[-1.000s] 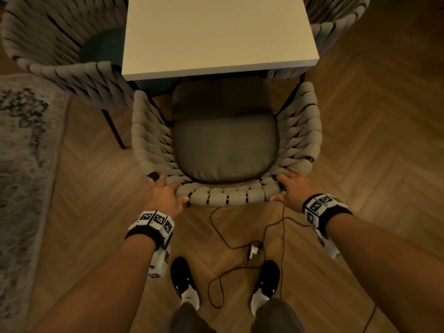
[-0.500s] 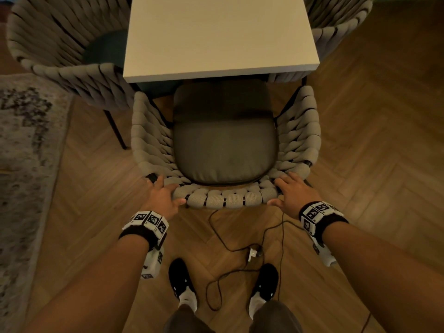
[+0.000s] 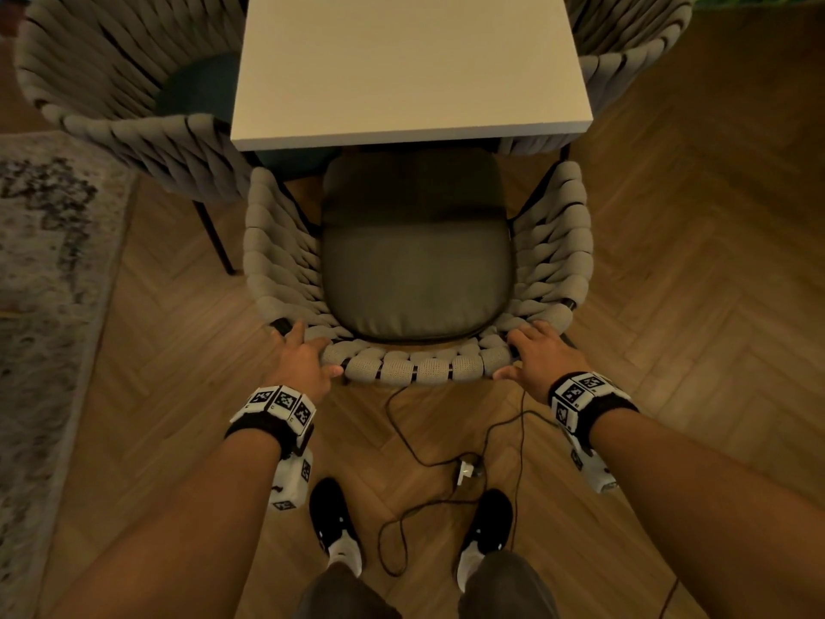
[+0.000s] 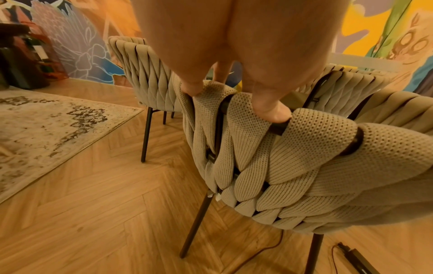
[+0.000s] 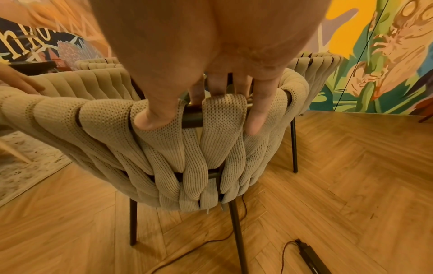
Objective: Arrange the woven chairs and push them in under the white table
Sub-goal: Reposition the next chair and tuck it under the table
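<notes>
Both hands (image 3: 303,359) (image 3: 542,355) grip the woven chair's (image 3: 415,366) backrest

warm dim light. herringbone wood floor (image 3: 669,270). pale patterned rug (image 3: 49,279) on the left, its edge lying on the wood. black cable (image 3: 451,462) with a small white plug loops across the floor. colourful mural wall (image 5: 379,55) in yellow, green and blue behind the furniture.

Woven chairs: three, near (image 3: 419,279), left (image 3: 129,105), right (image 3: 625,46)
White table (image 3: 410,64): one
Hands: two, left (image 3: 303,364), right (image 3: 542,357)
Shoes: two
Rug (image 3: 49,270): one
Floor cable (image 3: 446,466): one
</notes>
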Tool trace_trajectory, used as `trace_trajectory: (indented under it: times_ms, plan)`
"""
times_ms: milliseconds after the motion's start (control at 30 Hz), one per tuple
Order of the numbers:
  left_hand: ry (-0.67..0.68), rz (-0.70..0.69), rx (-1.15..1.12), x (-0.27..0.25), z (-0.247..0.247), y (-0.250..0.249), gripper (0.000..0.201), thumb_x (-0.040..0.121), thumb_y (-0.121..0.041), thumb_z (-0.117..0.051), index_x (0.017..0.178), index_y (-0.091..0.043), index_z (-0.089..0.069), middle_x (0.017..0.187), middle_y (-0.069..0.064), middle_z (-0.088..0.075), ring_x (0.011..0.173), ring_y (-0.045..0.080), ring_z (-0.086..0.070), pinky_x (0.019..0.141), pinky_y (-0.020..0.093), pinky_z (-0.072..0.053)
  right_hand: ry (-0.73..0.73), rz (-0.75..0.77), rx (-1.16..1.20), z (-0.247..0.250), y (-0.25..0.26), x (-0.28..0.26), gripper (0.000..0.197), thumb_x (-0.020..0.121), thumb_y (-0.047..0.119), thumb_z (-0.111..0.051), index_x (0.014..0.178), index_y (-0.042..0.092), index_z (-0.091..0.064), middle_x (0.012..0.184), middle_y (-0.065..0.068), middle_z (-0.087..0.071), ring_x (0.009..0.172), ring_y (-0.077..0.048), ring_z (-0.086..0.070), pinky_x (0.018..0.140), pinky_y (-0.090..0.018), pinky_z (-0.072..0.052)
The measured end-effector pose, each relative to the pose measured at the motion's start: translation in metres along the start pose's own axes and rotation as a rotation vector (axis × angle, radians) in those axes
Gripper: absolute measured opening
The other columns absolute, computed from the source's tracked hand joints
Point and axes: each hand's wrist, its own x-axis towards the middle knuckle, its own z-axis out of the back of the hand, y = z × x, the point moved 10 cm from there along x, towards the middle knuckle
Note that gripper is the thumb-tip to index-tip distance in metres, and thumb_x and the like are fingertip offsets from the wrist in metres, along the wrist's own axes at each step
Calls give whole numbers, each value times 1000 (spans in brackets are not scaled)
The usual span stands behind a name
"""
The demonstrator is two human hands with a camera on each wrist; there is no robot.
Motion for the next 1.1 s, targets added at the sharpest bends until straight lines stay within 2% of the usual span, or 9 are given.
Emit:
trace_trajectory:
  times_ms: [167, 300, 433, 500, 600, 733, 867, 1000, 1100]
  plan:
    - [-17, -3, 26, -2, 1, -3, 54, 90, -36, -62, 140, -24, -47, 161, 10, -7, 147, 40, -3, 118, 52, -20, -9, -1, -11, 0, 1, 0, 58, 86, 57, -56, 128, 19, -45, 144, -3, -42, 141, -26, -23, 109, -44, -34]
    - [0, -2, 28, 0, 2, 0, 56, 89, -41, -62, 140, -27, -46, 162, 9, -8, 147, 40, -2, 118, 52, -20, -29, 7, -12, 0, 0, 0, 61, 87, 57, -54, 134, 19, -41, 148, -3, -38, 142, -26, -20, 111, -43, -32]
    - [17, -9, 56, 2, 5, 2, 59, 86, -46, -64, 139, -28, -48, 160, 10, -15, 146, 38, -9, 117, 51, -24, -22, 13, -5, -3, -2, 1, 62, 86, 58, -53, 134, 20, -41, 150, -2, -35, 144, -26, -17, 113, -46, -31]
    - [18, -1, 57, 2, 6, 1, 60, 84, -47, -65, 138, -29, -48, 159, 11, -17, 146, 38, -11, 117, 50, -24, -13, 0, 15, -4, -4, 2, 59, 84, 59, -56, 129, 22, -44, 147, -1, -39, 144, -26, -19, 111, -49, -33]
    - [35, 10, 47, -1, 6, -1, 62, 84, -47, -66, 140, -28, -46, 159, 12, -14, 146, 35, -15, 118, 48, -25, 4, -8, 36, -3, -6, 3, 57, 82, 60, -59, 124, 22, -46, 143, -1, -43, 143, -26, -21, 110, -50, -34]
    - [102, 3, 65, -8, 7, -3, 66, 86, -43, -65, 145, -27, -39, 161, 9, -7, 145, 35, -18, 117, 47, -27, 20, -13, 36, -7, -6, 4, 62, 83, 58, -59, 131, 21, -42, 149, -3, -36, 145, -27, -17, 114, -49, -29]
    - [100, -26, 98, -11, 9, -5, 66, 86, -43, -64, 145, -29, -38, 161, 9, -8, 145, 35, -20, 116, 47, -27, 21, -13, 10, -8, -8, 6, 66, 82, 61, -58, 133, 22, -41, 145, -3, -38, 138, -27, -26, 109, -49, -36]
    - [95, -10, 70, -10, 8, -5, 70, 83, -45, -68, 145, -28, -38, 161, 9, -7, 145, 35, -21, 116, 46, -29, 16, -9, -23, -6, -9, 8, 63, 82, 60, -58, 131, 23, -42, 142, -1, -41, 134, -26, -31, 105, -47, -39]
    - [90, -51, -3, -14, 11, -3, 69, 83, -44, -68, 144, -29, -39, 161, 9, -9, 146, 33, -19, 117, 44, -25, 20, -1, -28, -6, -9, 9, 59, 82, 59, -59, 126, 23, -45, 139, -2, -44, 132, -26, -33, 103, -46, -40]
